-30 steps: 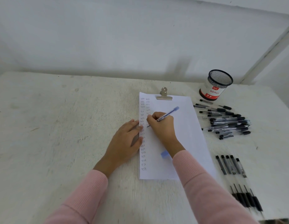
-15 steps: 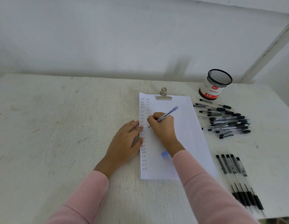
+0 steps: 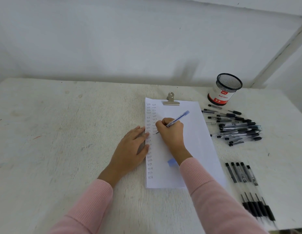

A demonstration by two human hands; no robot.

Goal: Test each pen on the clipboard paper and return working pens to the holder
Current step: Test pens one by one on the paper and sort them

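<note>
White paper (image 3: 194, 141) lies under a metal clip (image 3: 171, 100) in the middle of the table, with two columns of small written words down its left side. My right hand (image 3: 172, 132) grips a blue pen (image 3: 178, 118), tip touching the paper near the second column. My left hand (image 3: 130, 151) lies flat, fingers spread, on the paper's left edge. A blue pen cap (image 3: 171, 162) rests on the paper beside my right wrist. The black mesh pen holder (image 3: 225, 89) with a red and white label stands at the back right and looks empty.
A loose pile of black pens (image 3: 238, 128) lies right of the paper, below the holder. Several uncapped black pens (image 3: 248, 186) lie in a row at the front right, close to the table's edge. A white wall rises behind the table.
My right hand and the pen tip have barely shifted on the paper while writing. My left hand stays in place.
</note>
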